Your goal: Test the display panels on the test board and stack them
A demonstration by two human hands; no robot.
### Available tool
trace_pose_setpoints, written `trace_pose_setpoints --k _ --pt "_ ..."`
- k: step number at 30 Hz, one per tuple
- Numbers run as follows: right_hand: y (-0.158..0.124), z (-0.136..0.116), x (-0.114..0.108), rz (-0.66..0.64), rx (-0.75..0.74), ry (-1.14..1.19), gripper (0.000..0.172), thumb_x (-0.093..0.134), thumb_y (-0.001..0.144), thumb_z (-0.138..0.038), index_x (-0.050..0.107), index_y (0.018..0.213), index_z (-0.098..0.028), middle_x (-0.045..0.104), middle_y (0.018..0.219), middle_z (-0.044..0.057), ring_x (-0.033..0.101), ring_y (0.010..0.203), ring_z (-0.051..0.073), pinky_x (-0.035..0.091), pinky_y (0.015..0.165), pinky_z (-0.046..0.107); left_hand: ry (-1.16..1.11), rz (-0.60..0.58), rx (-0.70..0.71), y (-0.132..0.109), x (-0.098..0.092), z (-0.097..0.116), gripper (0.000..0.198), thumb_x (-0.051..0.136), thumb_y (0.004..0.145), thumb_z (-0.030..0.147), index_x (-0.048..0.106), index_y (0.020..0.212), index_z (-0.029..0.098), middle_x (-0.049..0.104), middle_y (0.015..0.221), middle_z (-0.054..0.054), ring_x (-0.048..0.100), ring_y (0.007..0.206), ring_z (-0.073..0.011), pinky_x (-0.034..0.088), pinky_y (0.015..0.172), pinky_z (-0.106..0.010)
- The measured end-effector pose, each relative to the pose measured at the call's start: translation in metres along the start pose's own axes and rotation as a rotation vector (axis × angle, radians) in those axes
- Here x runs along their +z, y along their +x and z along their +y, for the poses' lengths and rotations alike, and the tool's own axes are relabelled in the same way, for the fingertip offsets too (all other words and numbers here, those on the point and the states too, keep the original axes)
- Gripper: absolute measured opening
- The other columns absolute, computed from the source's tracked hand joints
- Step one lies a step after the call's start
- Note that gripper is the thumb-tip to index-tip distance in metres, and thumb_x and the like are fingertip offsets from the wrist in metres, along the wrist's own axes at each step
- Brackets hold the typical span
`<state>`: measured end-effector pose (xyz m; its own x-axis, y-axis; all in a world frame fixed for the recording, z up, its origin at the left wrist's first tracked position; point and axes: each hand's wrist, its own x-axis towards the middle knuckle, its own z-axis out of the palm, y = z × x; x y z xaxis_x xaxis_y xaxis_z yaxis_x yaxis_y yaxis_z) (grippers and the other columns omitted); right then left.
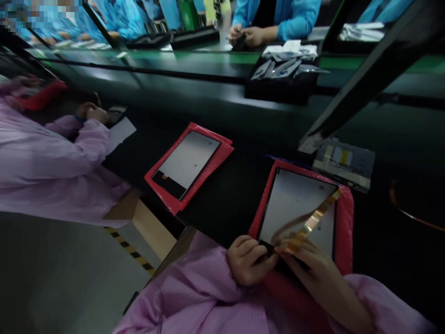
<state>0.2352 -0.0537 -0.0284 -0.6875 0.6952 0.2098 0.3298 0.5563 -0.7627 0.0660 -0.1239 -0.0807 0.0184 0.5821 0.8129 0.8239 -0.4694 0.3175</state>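
A flat display panel (295, 204) lies on a red sleeve (344, 222) on the dark bench in front of me. A gold-brown flex ribbon (314, 220) runs diagonally across the panel from its far right corner to its near edge. My left hand (247, 260) is curled, pinching the panel's near edge. My right hand (313, 269) pinches the ribbon's near end beside it. Both my sleeves are pink.
A second panel on a red sleeve (187, 164) lies to the left. A person in a pink coat (52, 153) works at the left. A black tray of foil pouches (281, 74) and a flat grey part (344, 162) sit beyond. People in blue work across the green conveyor.
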Motion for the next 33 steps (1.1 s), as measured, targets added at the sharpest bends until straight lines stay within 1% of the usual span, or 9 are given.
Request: trace_pose_setpoints --k 5,10,14,19,22,26,30,33 --pt "0.002 0.001 -0.001 0.009 0.006 -0.004 0.017 0.056 0.096 -0.034 0.070 0.091 -0.025 0.072 0.090 0.002 0.069 0.081 0.014 0.057 0.072 0.021 -0.009 0.022 -0.010 -0.006 0.003 0.000 0.011 0.075 0.077 0.018 0.070 0.083 0.025 0.062 0.067 0.006 0.054 0.070 -0.0085 0.049 0.073 -0.024" --pt "0.000 0.005 0.000 -0.020 0.057 -0.011 0.022 0.056 0.096 -0.038 0.071 0.090 -0.024 0.072 0.091 0.004 0.070 0.083 0.016 0.058 0.074 0.024 -0.020 0.053 -0.017 -0.007 0.004 0.000 0.009 0.074 0.079 0.018 0.071 0.083 0.025 0.064 0.069 0.005 0.055 0.072 -0.0088 0.049 0.072 -0.024" --pt "-0.002 0.009 0.000 -0.053 0.099 -0.008 0.024 0.055 0.095 -0.040 0.072 0.091 -0.023 0.072 0.095 0.006 0.070 0.088 0.018 0.058 0.077 0.027 -0.009 0.054 -0.013 -0.006 0.005 0.000 0.011 0.072 0.081 0.018 0.072 0.088 0.027 0.064 0.070 0.005 0.055 0.073 -0.0085 0.049 0.073 -0.024" --pt "0.001 0.005 -0.002 -0.078 0.135 0.000 0.027 0.054 0.096 -0.042 0.072 0.090 -0.022 0.072 0.094 0.007 0.069 0.086 0.019 0.058 0.076 0.028 -0.010 0.037 -0.011 -0.006 0.004 0.000 0.010 0.070 0.083 0.017 0.071 0.088 0.024 0.063 0.069 0.004 0.054 0.072 -0.0089 0.049 0.073 -0.024" --pt "0.004 -0.001 -0.003 -0.071 0.125 0.010 0.028 0.052 0.097 -0.042 0.071 0.089 -0.022 0.072 0.094 0.006 0.068 0.087 0.019 0.058 0.078 0.029 -0.023 0.000 0.004 -0.004 0.001 -0.001 0.013 0.067 0.084 0.015 0.071 0.093 0.023 0.064 0.071 0.003 0.054 0.072 -0.0103 0.049 0.074 -0.027" --pt "0.007 -0.006 -0.003 -0.069 0.125 0.020 0.028 0.051 0.098 -0.039 0.069 0.086 -0.021 0.070 0.091 0.005 0.067 0.085 0.017 0.056 0.077 0.029 -0.025 -0.044 0.051 -0.002 -0.004 -0.002 0.019 0.057 0.089 0.013 0.071 0.098 0.021 0.065 0.074 0.000 0.055 0.072 -0.0121 0.049 0.074 -0.029" --pt "0.010 -0.014 -0.005 -0.093 0.120 0.010 0.026 0.051 0.099 -0.033 0.067 0.084 -0.019 0.069 0.089 0.004 0.064 0.089 0.017 0.053 0.083 0.029 -0.018 -0.067 0.079 -0.004 -0.007 -0.003 0.028 0.048 0.092 0.010 0.072 0.103 0.020 0.067 0.080 -0.003 0.058 0.079 -0.0139 0.049 0.083 -0.032" --pt "0.013 -0.017 -0.008 -0.120 0.099 0.011 0.021 0.052 0.098 -0.026 0.067 0.085 -0.017 0.070 0.088 0.004 0.062 0.091 0.016 0.051 0.087 0.030 -0.015 -0.083 0.097 -0.007 -0.008 -0.006 0.031 0.046 0.092 0.008 0.072 0.104 0.019 0.067 0.083 -0.004 0.059 0.085 -0.0158 0.048 0.088 -0.033"
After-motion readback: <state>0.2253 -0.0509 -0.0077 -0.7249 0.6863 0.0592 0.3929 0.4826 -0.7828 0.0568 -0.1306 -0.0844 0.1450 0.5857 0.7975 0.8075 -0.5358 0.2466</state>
